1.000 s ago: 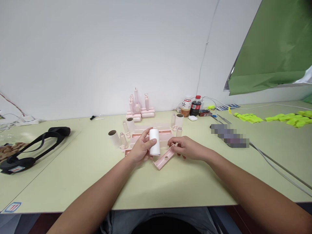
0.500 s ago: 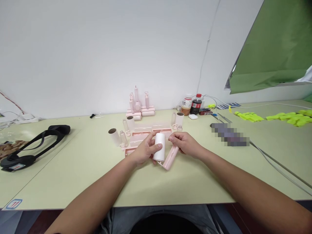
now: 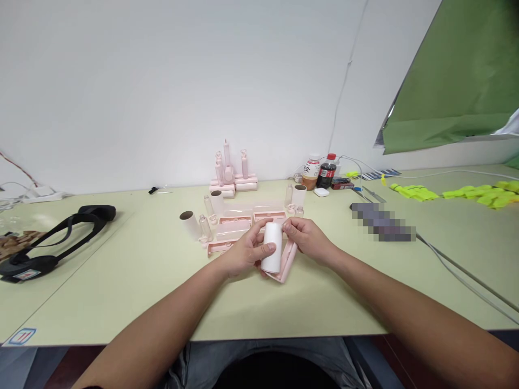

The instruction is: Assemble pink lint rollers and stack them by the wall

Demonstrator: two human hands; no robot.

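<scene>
My left hand (image 3: 248,249) is closed round a white lint roll (image 3: 272,247), thumb across its front. My right hand (image 3: 304,235) grips the upper end of a pink lint roller case (image 3: 287,265), its fingertips close to the roll's top. The roll stands nearly upright against the case, whose lower end shows below it; whether the roll sits on the case's inner arm is hidden. Behind my hands lie open pink case halves (image 3: 235,222) and clear covers (image 3: 232,232). Upright white rolls with brown cores (image 3: 189,224) and small clear tubes (image 3: 205,229) flank them.
Several finished-looking pink rollers (image 3: 229,174) stand by the wall. Right of them are a juice bottle (image 3: 311,174) and a cola bottle (image 3: 326,173). A pixelated dark object (image 3: 381,221) with a cable lies right; a black strap headset (image 3: 57,243) lies left.
The white roll has shifted slightly right and closer to the pink case, covering more of its lower arm. Both hands keep their hold.
</scene>
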